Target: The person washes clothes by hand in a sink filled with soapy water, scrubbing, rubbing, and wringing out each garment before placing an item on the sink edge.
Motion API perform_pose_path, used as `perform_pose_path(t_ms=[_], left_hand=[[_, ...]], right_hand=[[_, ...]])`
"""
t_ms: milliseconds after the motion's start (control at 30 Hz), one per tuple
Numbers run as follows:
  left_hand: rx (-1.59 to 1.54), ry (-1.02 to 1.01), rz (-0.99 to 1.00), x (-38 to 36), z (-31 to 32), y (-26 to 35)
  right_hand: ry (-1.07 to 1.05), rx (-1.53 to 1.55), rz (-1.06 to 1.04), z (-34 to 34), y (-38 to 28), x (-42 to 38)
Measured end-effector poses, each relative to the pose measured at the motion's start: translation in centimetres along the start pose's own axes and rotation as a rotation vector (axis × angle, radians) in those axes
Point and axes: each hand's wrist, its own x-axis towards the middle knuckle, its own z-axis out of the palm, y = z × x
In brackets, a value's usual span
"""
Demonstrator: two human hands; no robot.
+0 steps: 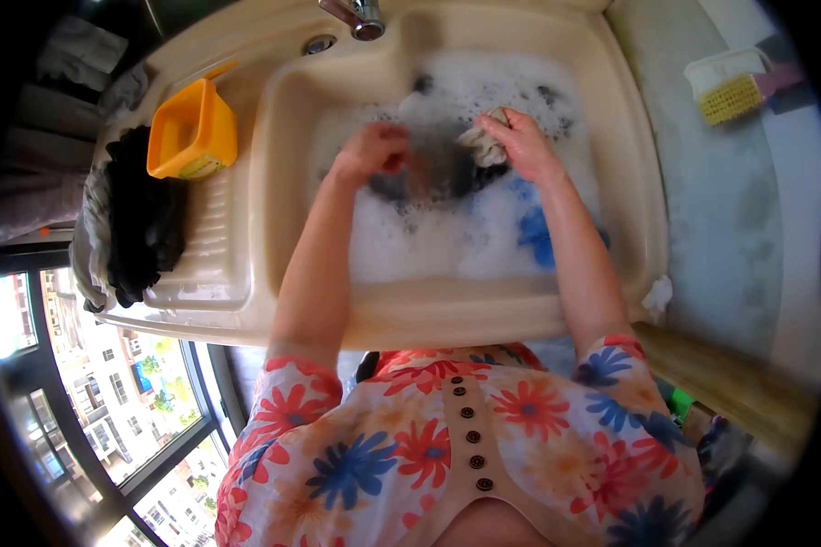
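Note:
A beige sink (643, 173) holds foamy, greyish water with dark cloth (491, 178) partly under the suds. Above the water my right hand (524, 148) is closed around a bunched, wet, off-white cloth (483, 146). My left hand (374, 150) hovers over the foam left of it, smeared by motion. Whether its fingers hold anything cannot be made out. Blue cloth (538, 237) shows through the foam beside my right forearm. What lies deeper is hidden by suds.
A yellow-orange plastic container (219, 128) stands on the ribbed drainboard (214, 228). Black and grey clothes (137, 219) hang over its left edge. A chrome faucet (367, 20) sits at the back. A yellow-bristled brush (737, 98) lies on the right ledge.

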Motion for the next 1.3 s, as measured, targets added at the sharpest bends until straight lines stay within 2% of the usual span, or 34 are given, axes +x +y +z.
perform_pose_path(t_ms=[100,233,367,467,600,667,700,800,833,900,967,1033,1133,1167,1267,1300], left_hand=[[-0.101,-0.082,0.134,0.0,0.5,1.0],[-0.074,-0.152,0.185,-1.0,2.3,2.8],[-0.144,-0.193,0.248,-1.6,3.5,4.2],[-0.193,-0.199,0.271,-1.3,3.7,4.2],[-0.128,-0.168,0.318,-1.7,3.7,5.1],[-0.058,-0.235,0.331,-1.5,3.3,5.1],[-0.022,-0.268,0.336,-1.3,2.9,5.1],[0.026,-0.063,0.288,-0.5,0.1,5.0],[0.193,0.071,0.257,1.1,-1.7,3.1],[0.867,0.316,0.143,3.5,-5.0,-1.0],[1.08,0.374,0.165,3.1,-5.8,-4.9],[1.157,0.063,-0.212,3.2,-5.7,-6.5],[1.22,-0.186,-0.423,2.8,-5.5,-7.6],[1.212,-0.152,-0.341,1.9,-5.5,-7.1],[1.091,-0.278,-0.249,-0.3,-5.4,-2.6],[0.948,-0.246,-0.234,-0.9,-5.6,-1.8]], right_hand=[[0.054,-0.136,-0.125,2.3,-0.8,-0.7],[0.0,-0.217,-0.212,3.8,2.0,0.6],[-0.247,0.129,0.015,5.4,-0.6,-1.2],[-0.207,0.224,0.144,5.6,-1.2,-1.4],[-0.285,0.224,0.145,5.6,-1.5,-1.6],[-0.314,0.172,0.138,5.6,-1.1,-1.4],[-0.257,0.146,0.118,5.6,-0.7,-1.2],[-0.119,0.077,0.066,5.4,0.8,-0.5],[-0.088,0.054,0.051,4.6,1.2,0.0],[-0.047,-0.037,-0.009,4.2,0.7,0.0],[-0.086,0.049,0.033,4.8,-1.3,-0.9],[-0.067,0.05,0.04,4.9,-1.6,-1.5],[0.024,-0.054,0.033,4.1,-1.5,-2.4],[0.046,-0.069,0.058,3.4,-1.4,-3.0],[0.065,-0.074,0.07,2.0,-1.4,-4.9],[0.063,-0.071,0.06,1.6,-1.5,-5.3]])
